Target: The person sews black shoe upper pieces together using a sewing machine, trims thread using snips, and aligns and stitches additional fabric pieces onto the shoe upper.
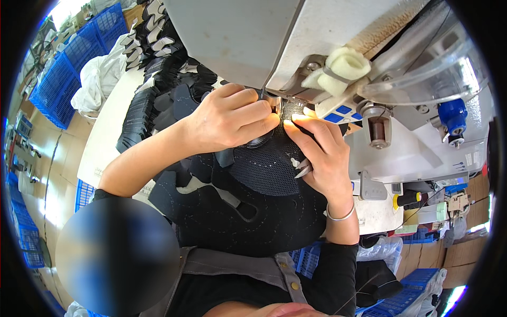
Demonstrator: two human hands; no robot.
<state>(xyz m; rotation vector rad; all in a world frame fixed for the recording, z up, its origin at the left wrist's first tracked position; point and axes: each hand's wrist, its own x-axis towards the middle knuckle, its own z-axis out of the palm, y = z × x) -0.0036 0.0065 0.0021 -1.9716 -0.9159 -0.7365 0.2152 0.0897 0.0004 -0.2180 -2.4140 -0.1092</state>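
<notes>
A sewing machine (227, 37) stands over the work, its lamp lighting the needle area. Beneath it lies a black mesh piece (266, 171), joined to dark fabric with light stitch lines (237, 224) that droops toward my lap. My left hand (232, 117) is closed, thumb and forefinger pinching the piece just left of the needle. On the right of the needle, my right hand (322, 150) presses thumb and forefinger together on the mesh. Pointed metal tips, which look like thread snips (303, 169), stick out from its palm. The needle tip itself is hidden.
Stacked dark cut pieces (140, 113) cover the table (103, 142) at left. Blue crates (55, 95) and a white bag (95, 84) stand beyond. At right are a bobbin of brown thread (377, 129), a metal bracket (373, 186) and a black thread cone (407, 199).
</notes>
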